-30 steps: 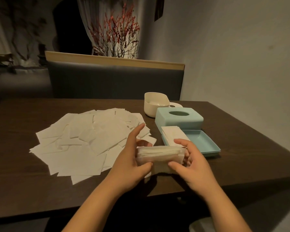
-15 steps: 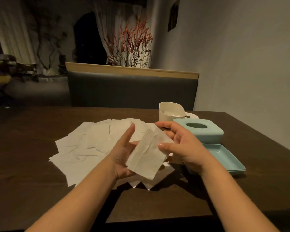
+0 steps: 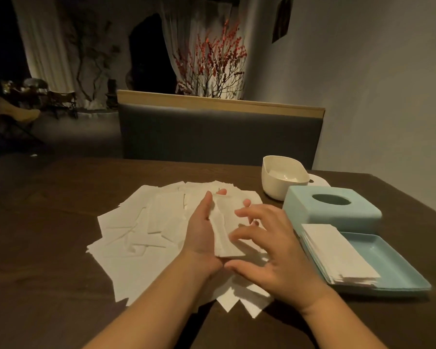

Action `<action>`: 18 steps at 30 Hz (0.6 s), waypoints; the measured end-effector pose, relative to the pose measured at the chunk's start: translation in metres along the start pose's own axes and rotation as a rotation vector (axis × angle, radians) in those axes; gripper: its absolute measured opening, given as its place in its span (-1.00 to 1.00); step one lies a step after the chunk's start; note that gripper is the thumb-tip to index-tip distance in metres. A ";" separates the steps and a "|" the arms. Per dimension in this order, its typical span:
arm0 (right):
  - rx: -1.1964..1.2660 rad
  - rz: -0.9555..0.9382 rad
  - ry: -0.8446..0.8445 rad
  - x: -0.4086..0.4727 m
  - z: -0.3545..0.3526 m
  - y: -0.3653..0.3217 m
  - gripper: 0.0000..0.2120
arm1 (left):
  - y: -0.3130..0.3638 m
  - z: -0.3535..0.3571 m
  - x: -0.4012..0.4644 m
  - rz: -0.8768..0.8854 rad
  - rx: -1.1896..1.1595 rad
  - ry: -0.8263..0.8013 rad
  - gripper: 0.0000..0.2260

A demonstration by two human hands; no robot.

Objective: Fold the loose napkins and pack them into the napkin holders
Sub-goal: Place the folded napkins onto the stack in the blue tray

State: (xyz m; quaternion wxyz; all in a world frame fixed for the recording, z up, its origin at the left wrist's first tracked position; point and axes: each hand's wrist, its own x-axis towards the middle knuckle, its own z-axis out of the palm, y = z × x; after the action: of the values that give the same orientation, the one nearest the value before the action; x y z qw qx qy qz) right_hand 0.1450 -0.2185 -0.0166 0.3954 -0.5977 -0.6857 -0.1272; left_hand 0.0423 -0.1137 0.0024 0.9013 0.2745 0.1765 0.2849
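1. The left hand (image 3: 204, 233) lies palm-up with straight fingers, carrying a soft, creased white napkin (image 3: 224, 233).
2. The right hand (image 3: 269, 250) hovers over it, fingers spread, gripping nothing.
3. Thin square loose napkins (image 3: 141, 235) fan across the dark wooden table (image 3: 48, 248).
4. A flat folded stack (image 3: 337, 253) sits in the smooth blue tray (image 3: 393, 263), beside the rounded blue lid (image 3: 330, 210) and cream bowl (image 3: 282, 177).
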 end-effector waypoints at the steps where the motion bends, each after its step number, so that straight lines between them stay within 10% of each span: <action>1: 0.001 0.001 0.021 0.001 0.003 0.000 -0.78 | 0.000 -0.002 0.001 0.003 -0.022 0.009 -0.64; 18: 0.122 0.045 0.173 -0.003 0.014 0.000 -0.70 | 0.000 -0.008 -0.002 -0.024 -0.109 -0.019 -0.62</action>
State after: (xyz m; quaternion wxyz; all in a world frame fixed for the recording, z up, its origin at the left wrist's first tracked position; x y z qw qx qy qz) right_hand 0.1394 -0.2117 -0.0278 0.4915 -0.5747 -0.6418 -0.1276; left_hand 0.0368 -0.1121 -0.0036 0.9200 0.2253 0.1555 0.2805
